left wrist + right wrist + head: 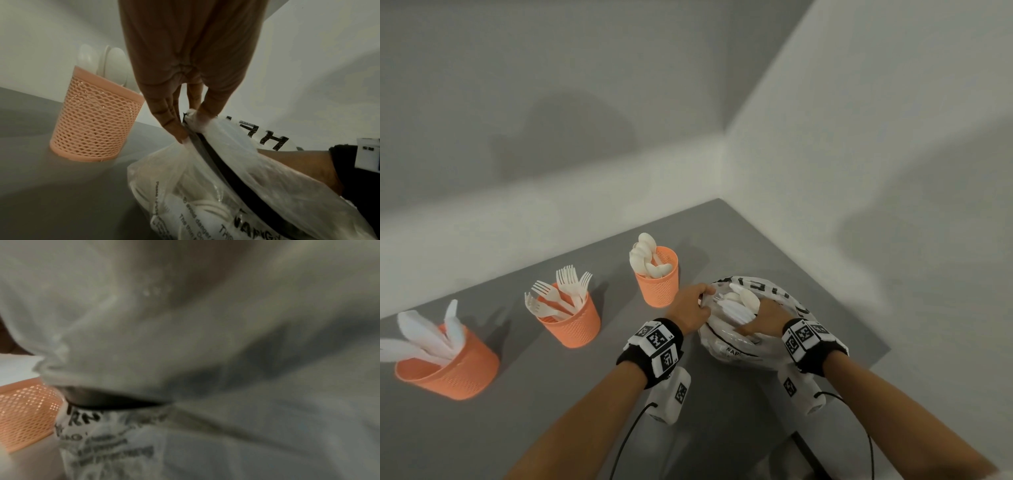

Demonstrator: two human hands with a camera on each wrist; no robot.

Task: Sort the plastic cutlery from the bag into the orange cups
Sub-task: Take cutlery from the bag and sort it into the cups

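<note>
Three orange mesh cups stand in a row on the grey table [774, 240]. The left cup [448, 370] holds knives, the middle cup [571, 325] forks, and the right cup [658, 284] [94, 128] spoons. A clear printed plastic bag [750, 346] [205, 186] lies right of the spoon cup. My left hand [691, 308] [185, 128] pinches the bag's rim and holds its mouth apart. My right hand [767, 315] is inside the bag, fingers curled round a bundle of white cutlery [739, 303]. In the right wrist view, blurred bag plastic [205, 337] hides the fingers.
White walls meet in a corner behind the table's far end. The table's right edge [859, 325] runs close past the bag. Black cables [626, 442] hang from the wrist cameras near the front. The spoon cup [26, 415] stands a short way left of the bag.
</note>
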